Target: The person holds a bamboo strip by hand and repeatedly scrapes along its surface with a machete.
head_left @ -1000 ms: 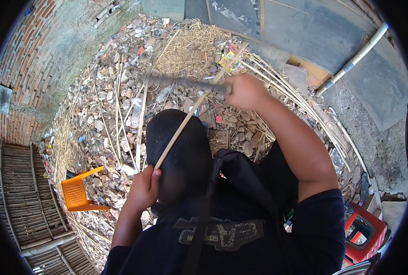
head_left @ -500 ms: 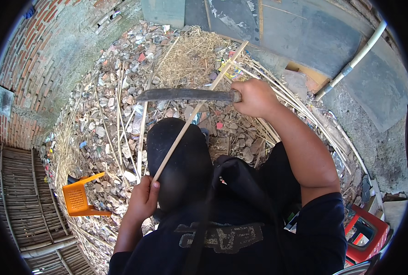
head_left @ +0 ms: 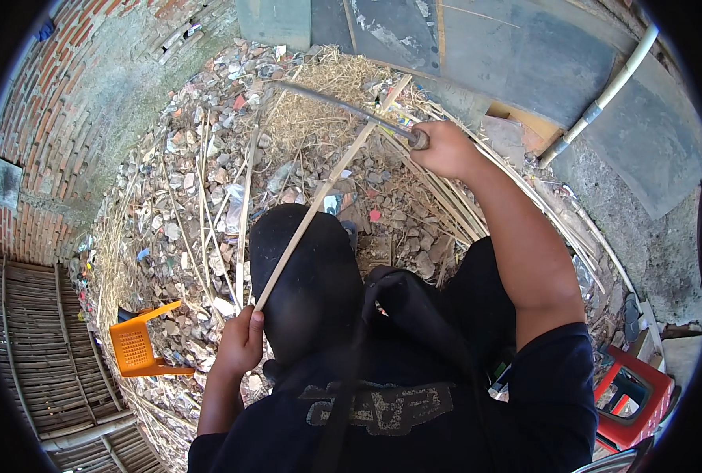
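My left hand (head_left: 242, 340) is closed round the near end of a long pale bamboo strip (head_left: 319, 197). The strip slants up and to the right across my dark-clothed knee, its far end over the rubble. In my right hand (head_left: 445, 150) is the handle of a machete (head_left: 343, 104), fingers wrapped round it. Its blade points left and away, seen nearly edge-on, and crosses the strip in this view near the far end. Whether the blade touches the strip I cannot tell.
Stones and litter cover the ground, with straw shavings (head_left: 311, 118) beyond. More bamboo strips (head_left: 244, 213) lie at left, others (head_left: 453, 205) at right. An orange plastic chair (head_left: 135, 347) lies left; a red plastic stool (head_left: 634, 398) stands lower right. A brick wall (head_left: 39, 134) rises at left.
The machete has tilted: its tip has swung up and away and the blade has turned edge-on. My right hand has shifted slightly right. The strip's far end sits a little lower and further left.
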A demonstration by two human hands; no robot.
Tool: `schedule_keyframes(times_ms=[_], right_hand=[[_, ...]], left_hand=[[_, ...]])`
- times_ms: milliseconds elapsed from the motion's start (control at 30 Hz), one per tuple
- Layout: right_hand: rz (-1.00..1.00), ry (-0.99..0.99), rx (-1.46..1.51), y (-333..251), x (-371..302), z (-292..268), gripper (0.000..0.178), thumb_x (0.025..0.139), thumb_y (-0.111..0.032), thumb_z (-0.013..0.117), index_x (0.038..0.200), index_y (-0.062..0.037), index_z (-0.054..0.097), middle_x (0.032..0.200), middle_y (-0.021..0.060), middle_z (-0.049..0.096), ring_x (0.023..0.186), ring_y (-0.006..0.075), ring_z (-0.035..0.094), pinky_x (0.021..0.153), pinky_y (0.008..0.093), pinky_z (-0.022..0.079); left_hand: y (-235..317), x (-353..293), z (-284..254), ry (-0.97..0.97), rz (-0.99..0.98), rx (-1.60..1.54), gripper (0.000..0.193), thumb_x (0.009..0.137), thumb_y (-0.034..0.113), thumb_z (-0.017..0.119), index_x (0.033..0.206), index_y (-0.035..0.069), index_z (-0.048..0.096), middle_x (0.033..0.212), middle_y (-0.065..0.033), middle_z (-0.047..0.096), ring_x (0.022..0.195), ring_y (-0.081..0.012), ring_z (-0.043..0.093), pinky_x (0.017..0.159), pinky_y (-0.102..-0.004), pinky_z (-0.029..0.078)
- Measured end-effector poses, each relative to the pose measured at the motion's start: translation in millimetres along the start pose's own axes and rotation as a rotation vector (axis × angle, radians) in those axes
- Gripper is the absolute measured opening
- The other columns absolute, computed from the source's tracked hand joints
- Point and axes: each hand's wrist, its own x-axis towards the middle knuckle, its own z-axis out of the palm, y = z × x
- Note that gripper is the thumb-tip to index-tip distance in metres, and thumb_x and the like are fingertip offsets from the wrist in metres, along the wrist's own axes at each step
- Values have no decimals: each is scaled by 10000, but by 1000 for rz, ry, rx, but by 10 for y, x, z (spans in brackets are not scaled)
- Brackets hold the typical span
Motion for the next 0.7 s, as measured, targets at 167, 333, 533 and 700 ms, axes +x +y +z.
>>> schedule_keyframes(times_ms=[167, 333, 533, 700], right_hand=[[-142, -87, -61, -416, -115, -121, 198, 752, -177, 688, 916, -66, 694, 752, 154, 672, 755, 327, 680, 726, 437, 532], [11, 55, -23, 9, 24, -119, 260, 740, -172, 668, 964, -45, 708, 775, 185, 685, 762, 339, 687, 728, 436, 534], [-15, 104, -83, -162, -94, -330, 305, 746, -169, 671, 1025, -57, 721, 761, 185, 683, 748, 334, 689, 720, 435, 536], [-179, 5, -164, -253, -164, -345, 277, 740, -157, 675, 1006, -95, 721, 767, 155, 695, 730, 342, 687, 719, 437, 541]], left_hand=[[-69, -37, -75, -12, -14, 14, 480, 1087, 381, 406, 879, -20, 567, 597, -188, 526, 542, -346, 528, 547, -421, 402], [-163, -22, -195, -175, -113, -215, 513, 1090, 418, 413, 830, 0, 557, 610, -29, 488, 600, -121, 436, 559, -335, 393], [-100, -48, -206, -172, -148, -222, 522, 1094, 432, 402, 828, 8, 549, 654, 8, 497, 625, -107, 434, 580, -314, 400], [-155, -40, -144, -252, -145, -340, 527, 1092, 451, 397, 813, 28, 543, 659, 19, 488, 616, -96, 422, 572, -297, 387]])
